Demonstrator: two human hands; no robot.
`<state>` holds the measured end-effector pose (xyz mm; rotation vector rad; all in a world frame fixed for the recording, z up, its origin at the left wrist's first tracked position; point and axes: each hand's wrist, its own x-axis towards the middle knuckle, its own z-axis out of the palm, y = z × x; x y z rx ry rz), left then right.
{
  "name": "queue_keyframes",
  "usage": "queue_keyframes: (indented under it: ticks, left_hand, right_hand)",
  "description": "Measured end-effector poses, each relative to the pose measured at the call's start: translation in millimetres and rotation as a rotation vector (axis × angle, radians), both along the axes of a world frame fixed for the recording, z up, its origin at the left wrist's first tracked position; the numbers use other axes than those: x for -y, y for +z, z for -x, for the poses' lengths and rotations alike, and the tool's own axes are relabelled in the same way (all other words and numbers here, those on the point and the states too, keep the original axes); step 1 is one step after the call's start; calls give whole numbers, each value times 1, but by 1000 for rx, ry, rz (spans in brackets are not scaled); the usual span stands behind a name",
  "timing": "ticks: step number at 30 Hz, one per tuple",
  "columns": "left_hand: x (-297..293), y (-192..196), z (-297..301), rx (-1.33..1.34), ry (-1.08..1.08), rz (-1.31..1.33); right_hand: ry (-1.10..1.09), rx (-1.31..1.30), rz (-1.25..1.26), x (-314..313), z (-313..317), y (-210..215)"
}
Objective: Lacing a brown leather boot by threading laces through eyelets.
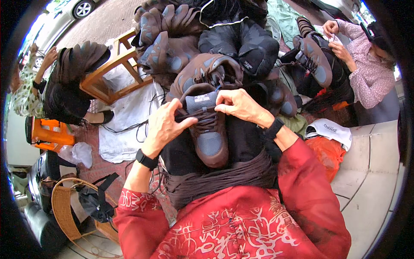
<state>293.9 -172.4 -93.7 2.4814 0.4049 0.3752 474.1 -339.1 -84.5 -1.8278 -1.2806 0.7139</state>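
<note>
Red paving surrounds the person's lap, above which a brown shoe sits toe-near. Left hand grasps dark lace; right hand pinches something unclear beside the tongue. Lower rows look laced; the top likely remains.

Beyond brick paving at the upper left, a silver car is partly seen. A wooden frame is set by a white sheet spread on the ground. An orange plastic stool is placed near a crumpled whitish bag. Below, a black strapped bag is supported by a wicker chair. At the right, an orange bag is partly covered by a white printed item.
</note>
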Motion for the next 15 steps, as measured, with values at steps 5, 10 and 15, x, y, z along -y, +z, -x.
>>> queue_keyframes:
  ticks: [5,10,15]
  left_hand:
    - [14,2,-11,-86,95,-114]
    - [7,-2,-9,-167,85,127]
    - [-4,-10,3,-79,-56,277]
  right_hand:
    - [29,128,-28,-2,1,-1]
    - [15,26,-16,-2,4,0]
    - [4,20,-53,3,4,6]
